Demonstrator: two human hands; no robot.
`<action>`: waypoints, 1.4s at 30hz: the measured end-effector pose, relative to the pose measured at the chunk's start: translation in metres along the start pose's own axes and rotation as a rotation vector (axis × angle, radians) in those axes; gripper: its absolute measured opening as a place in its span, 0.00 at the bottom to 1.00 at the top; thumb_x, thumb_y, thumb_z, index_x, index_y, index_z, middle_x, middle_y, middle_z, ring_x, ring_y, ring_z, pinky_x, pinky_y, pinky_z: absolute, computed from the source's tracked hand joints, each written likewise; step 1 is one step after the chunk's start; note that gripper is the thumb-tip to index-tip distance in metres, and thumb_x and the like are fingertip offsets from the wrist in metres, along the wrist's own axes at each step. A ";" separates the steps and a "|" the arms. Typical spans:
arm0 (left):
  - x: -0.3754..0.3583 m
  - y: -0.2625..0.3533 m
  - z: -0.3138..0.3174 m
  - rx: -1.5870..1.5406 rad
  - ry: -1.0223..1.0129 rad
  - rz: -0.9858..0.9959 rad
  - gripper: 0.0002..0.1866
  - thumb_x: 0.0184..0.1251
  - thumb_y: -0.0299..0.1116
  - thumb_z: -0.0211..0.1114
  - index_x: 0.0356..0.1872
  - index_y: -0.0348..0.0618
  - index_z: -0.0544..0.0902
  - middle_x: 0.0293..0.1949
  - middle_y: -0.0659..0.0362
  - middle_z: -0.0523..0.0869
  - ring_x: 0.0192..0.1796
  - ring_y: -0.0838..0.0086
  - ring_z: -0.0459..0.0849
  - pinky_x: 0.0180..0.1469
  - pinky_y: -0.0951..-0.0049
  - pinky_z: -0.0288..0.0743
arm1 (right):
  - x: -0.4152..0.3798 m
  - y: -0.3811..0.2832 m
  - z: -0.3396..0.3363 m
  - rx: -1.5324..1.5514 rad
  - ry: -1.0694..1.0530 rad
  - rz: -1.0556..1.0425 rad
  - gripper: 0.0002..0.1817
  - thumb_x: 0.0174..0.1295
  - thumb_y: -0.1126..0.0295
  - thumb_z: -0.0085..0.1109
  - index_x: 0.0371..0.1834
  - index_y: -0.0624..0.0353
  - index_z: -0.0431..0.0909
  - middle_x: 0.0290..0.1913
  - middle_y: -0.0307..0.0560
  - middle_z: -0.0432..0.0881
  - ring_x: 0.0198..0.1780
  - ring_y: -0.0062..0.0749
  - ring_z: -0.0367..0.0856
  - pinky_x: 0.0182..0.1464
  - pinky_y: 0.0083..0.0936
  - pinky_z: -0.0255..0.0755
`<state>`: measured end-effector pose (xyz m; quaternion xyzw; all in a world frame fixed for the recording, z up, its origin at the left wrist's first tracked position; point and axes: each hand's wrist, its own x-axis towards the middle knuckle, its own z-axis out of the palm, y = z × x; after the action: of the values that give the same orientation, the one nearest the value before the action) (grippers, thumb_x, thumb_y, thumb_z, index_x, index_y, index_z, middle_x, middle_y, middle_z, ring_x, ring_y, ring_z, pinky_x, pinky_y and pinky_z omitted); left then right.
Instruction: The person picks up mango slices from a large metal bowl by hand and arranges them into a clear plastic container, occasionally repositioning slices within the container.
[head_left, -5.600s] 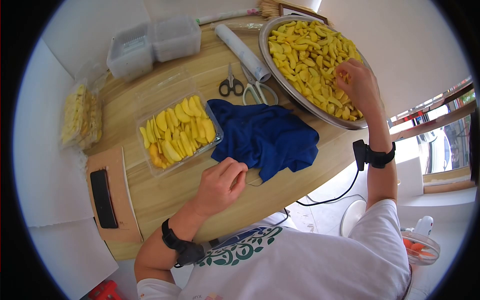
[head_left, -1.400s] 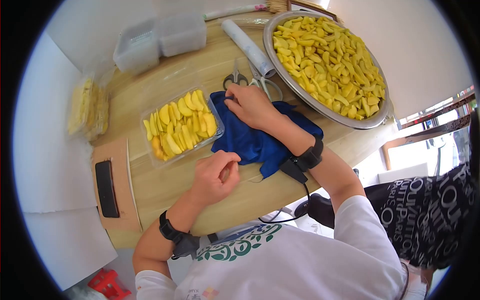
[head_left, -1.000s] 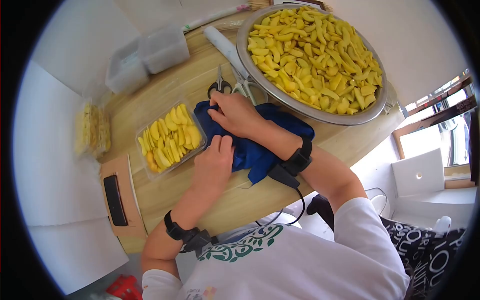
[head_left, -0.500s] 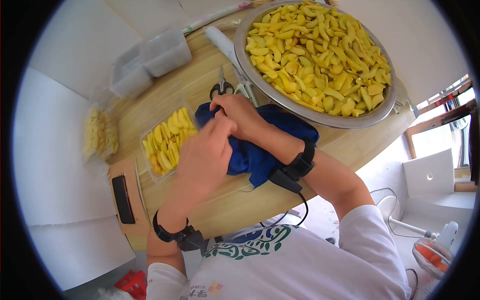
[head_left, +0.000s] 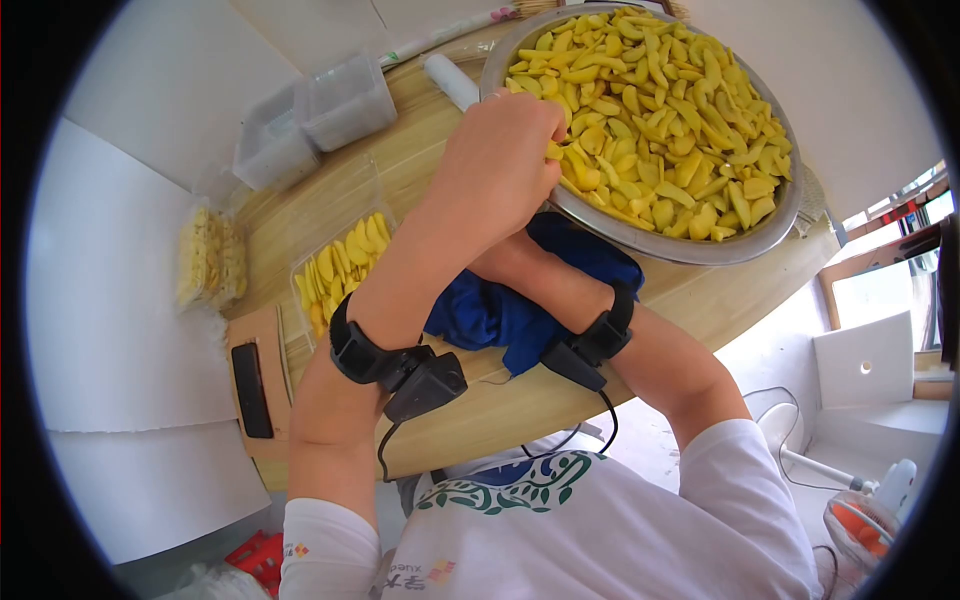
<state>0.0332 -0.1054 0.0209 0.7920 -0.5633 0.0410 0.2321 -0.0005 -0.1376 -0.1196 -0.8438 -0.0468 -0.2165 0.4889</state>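
Note:
My left hand [head_left: 495, 170] reaches across to the left rim of a big metal bowl [head_left: 690, 252] heaped with yellow fruit slices [head_left: 660, 120]. Its fingers are closed, with a yellow slice [head_left: 554, 151] showing at the fingertips. Under my left forearm lies my right hand [head_left: 505, 257], resting on a crumpled blue cloth [head_left: 480, 315]; its fingers are hidden. To the left, a clear plastic box [head_left: 300, 290] holds yellow slices in rows, partly covered by my left arm.
Empty clear containers [head_left: 345, 105] stand at the back left of the wooden table [head_left: 500, 410]. A filled clear box [head_left: 212, 260] is by the left wall. A black phone [head_left: 251, 390] lies on brown cardboard. A white roll [head_left: 450, 80] sits beside the bowl.
My left hand has moved up and right from beside my right hand to the bowl's edge, and its fingers have closed there. My left forearm now hides the scissors and my right fingers.

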 end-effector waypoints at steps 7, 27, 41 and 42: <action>0.017 0.008 0.009 0.149 -0.020 0.049 0.06 0.50 0.23 0.66 0.30 0.35 0.86 0.33 0.45 0.88 0.42 0.48 0.87 0.44 0.52 0.81 | 0.002 0.001 0.001 -0.084 -0.007 -0.053 0.15 0.71 0.63 0.61 0.55 0.57 0.75 0.53 0.47 0.79 0.57 0.38 0.76 0.60 0.39 0.69; -0.021 0.023 0.019 -0.048 0.425 -0.028 0.05 0.50 0.28 0.67 0.28 0.38 0.85 0.31 0.50 0.86 0.41 0.57 0.86 0.48 0.57 0.71 | 0.004 -0.007 -0.011 0.018 -0.126 0.079 0.09 0.62 0.74 0.65 0.45 0.59 0.80 0.32 0.38 0.80 0.34 0.23 0.77 0.39 0.24 0.73; -0.185 -0.034 -0.045 0.120 0.844 -0.127 0.13 0.49 0.19 0.73 0.37 0.45 0.85 0.35 0.61 0.86 0.37 0.67 0.83 0.48 0.65 0.74 | 0.009 -0.027 -0.013 0.175 -0.073 0.180 0.03 0.68 0.74 0.64 0.40 0.61 0.81 0.31 0.29 0.79 0.33 0.10 0.72 0.37 0.13 0.68; -0.199 -0.038 -0.050 0.130 0.831 -0.220 0.13 0.50 0.18 0.72 0.37 0.43 0.85 0.35 0.61 0.86 0.36 0.69 0.83 0.46 0.68 0.75 | 0.009 -0.028 -0.012 0.157 -0.075 0.160 0.03 0.68 0.74 0.64 0.38 0.61 0.81 0.31 0.29 0.79 0.32 0.10 0.71 0.37 0.13 0.67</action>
<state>0.0060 0.0988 -0.0121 0.7764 -0.3306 0.3667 0.3917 -0.0048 -0.1343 -0.0882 -0.8113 -0.0144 -0.1408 0.5672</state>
